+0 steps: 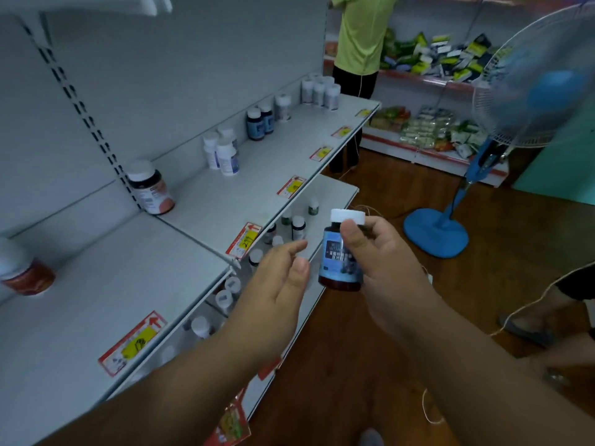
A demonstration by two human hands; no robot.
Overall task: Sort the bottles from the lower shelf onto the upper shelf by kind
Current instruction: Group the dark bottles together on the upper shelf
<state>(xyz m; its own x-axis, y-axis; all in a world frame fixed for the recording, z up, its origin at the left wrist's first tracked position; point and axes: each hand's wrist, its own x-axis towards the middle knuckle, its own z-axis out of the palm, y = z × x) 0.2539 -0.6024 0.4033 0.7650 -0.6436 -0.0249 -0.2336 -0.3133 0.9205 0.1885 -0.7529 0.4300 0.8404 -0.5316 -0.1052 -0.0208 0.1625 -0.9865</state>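
Observation:
My right hand [383, 252] grips a dark bottle with a blue label and white cap [341, 252], upright, in front of the shelf edge. Just left of it, my left hand [280, 275] is open with relaxed fingers and holds nothing. On the upper shelf [199, 201] stand groups by kind: a brown bottle with a pink label [149, 188], three white bottles [223, 152], two dark blue-labelled bottles [259, 122], a single white one [282, 106] and a cluster of white bottles [320, 90]. Several mixed bottles [297, 226] stand on the lower shelf, partly hidden by my left arm.
A red-labelled bottle [25, 272] stands at the far left of the upper shelf. A person in a green shirt [360, 37] stands at the shelf's far end. A blue standing fan [502, 149] is on the wooden floor at right, with stocked shelves behind it.

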